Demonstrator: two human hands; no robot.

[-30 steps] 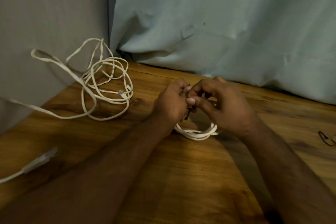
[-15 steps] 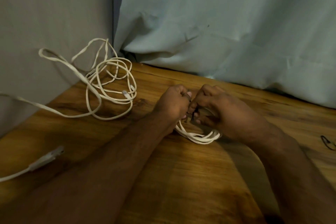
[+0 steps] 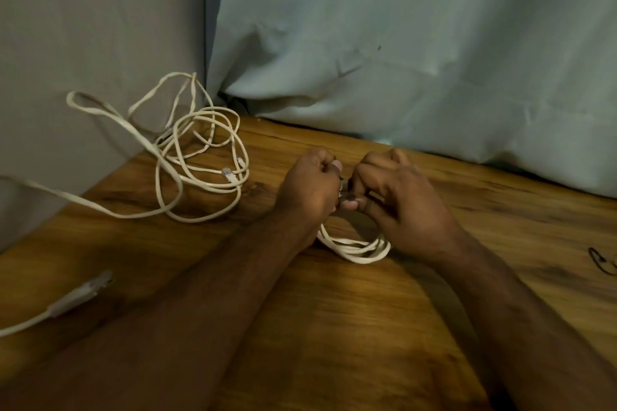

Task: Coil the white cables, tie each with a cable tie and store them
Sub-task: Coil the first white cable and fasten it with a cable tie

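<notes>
1. Wooden tabletop (image 3: pixel 334 327), pale cloth backdrop (image 3: pixel 417 60) behind.
2. Left hand (image 3: pixel 309 188) and right hand (image 3: pixel 400 203) together, fingers curled, pinching a small dark cable tie (image 3: pixel 344 192) between them.
3. Coiled white cable (image 3: pixel 360 248) lies directly under and just toward the person from both hands, touching the table; equally near both.
4. Loose tangled white cable (image 3: pixel 200 163) well apart, far left, nearer left hand; judged next.

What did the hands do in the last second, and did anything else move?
Both hands, left hand and right hand, came down closer to the brown wooden table, fingers curling tighter on the thin black cable tie over the small coiled white cable. The loose tangled white cable stayed where it lay.
</notes>
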